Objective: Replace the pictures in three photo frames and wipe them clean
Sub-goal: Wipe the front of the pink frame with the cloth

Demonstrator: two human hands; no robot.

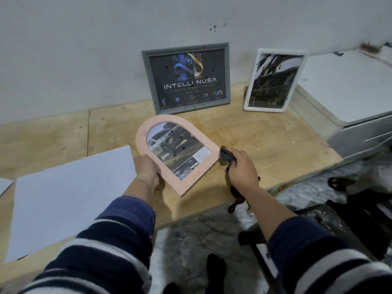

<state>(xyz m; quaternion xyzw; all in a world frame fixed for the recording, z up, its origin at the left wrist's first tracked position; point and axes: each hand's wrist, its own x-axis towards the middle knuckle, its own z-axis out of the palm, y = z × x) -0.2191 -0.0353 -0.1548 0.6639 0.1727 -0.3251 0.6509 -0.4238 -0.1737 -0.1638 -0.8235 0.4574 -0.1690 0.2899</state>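
Observation:
A pink arched photo frame (pixel 203 168) with a car picture behind its glass is held tilted above the wooden table (pixel 265 145). My left hand (pixel 147 175) grips its lower left edge. My right hand (pixel 241 166) grips a bunched dark grey cloth (pixel 226 154), which touches the frame's right edge. A grey rectangular frame (pixel 186 78) with an "INTELLI NUSA" poster leans on the wall behind. A white frame (pixel 274 81) with a dark picture stands to its right.
A large white sheet of paper (pixel 63 200) lies on the table at the left. A white printer (pixel 350 98) stands at the right. A dark strap (pixel 235 198) hangs over the table's front edge below my right hand. Floor and dark objects lie beyond that edge.

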